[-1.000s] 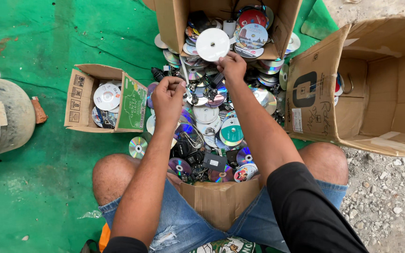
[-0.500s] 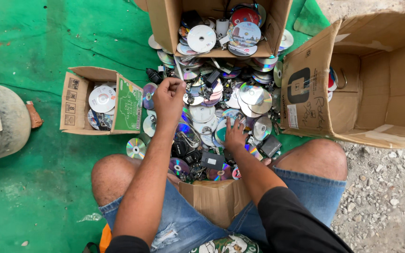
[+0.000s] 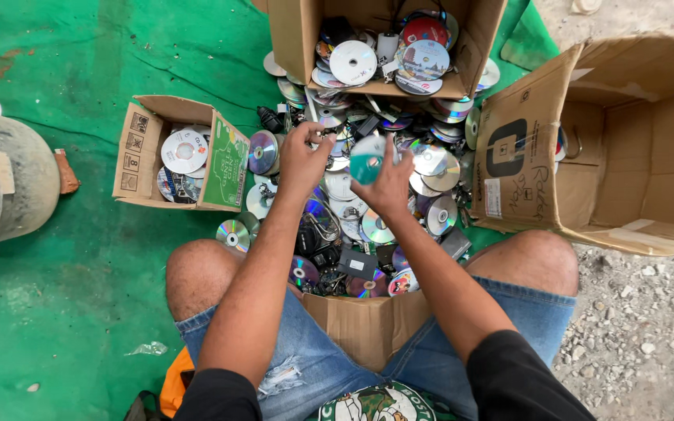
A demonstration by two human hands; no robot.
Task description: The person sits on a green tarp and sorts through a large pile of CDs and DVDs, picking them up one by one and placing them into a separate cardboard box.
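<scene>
I sit over a heap of loose discs (image 3: 352,210) spread on a green mat between my knees. My right hand (image 3: 388,183) holds up a teal and white disc (image 3: 367,158) above the heap. Beside it, my left hand (image 3: 302,160) hovers over the discs with its fingers pinched on a thin edge, which I cannot identify. A flattened cardboard flap (image 3: 368,323) lies under the near side of the heap.
A cardboard box (image 3: 294,39) full of discs stands beyond the heap. A small box (image 3: 138,152) at the left holds a few discs. A large box (image 3: 633,156) lies on its side at the right. A grey bucket (image 3: 21,183) stands far left; gravel at right.
My right hand went from the far box down into the heap, then came up holding a teal and white disc. My left hand stayed over the heap.
</scene>
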